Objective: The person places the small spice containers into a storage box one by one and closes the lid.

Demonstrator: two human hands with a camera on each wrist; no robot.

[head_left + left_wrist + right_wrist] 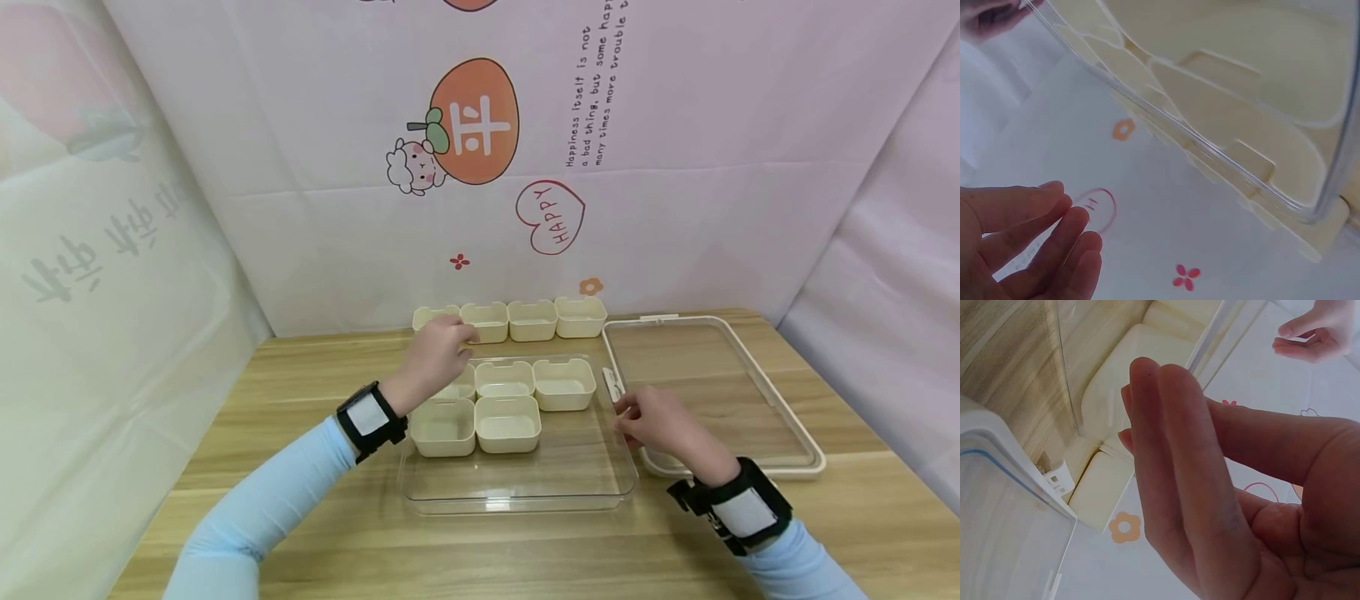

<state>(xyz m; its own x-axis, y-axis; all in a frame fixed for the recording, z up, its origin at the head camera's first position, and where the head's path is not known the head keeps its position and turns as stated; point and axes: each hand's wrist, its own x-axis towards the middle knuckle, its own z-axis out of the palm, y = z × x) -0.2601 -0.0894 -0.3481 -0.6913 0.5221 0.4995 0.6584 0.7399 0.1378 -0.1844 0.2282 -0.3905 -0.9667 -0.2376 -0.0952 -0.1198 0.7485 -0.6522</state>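
On the table a clear plastic tray holds several cream cups, three in the back row and two in front. The front-right cup stands beside bare tray floor. My left hand hovers over the tray's back left, fingers loosely bent and nothing in them; it partly hides a back-row cup. In the left wrist view the thumb and fingers sit close together around nothing. My right hand, also holding nothing, is at the tray's right edge, with its fingers softly bent in the right wrist view.
Behind the tray, several more cream cups line up along the cloth backdrop. A clear lid with a white frame lies right of the tray, a white clip on its left side. Wooden tabletop shows in front.
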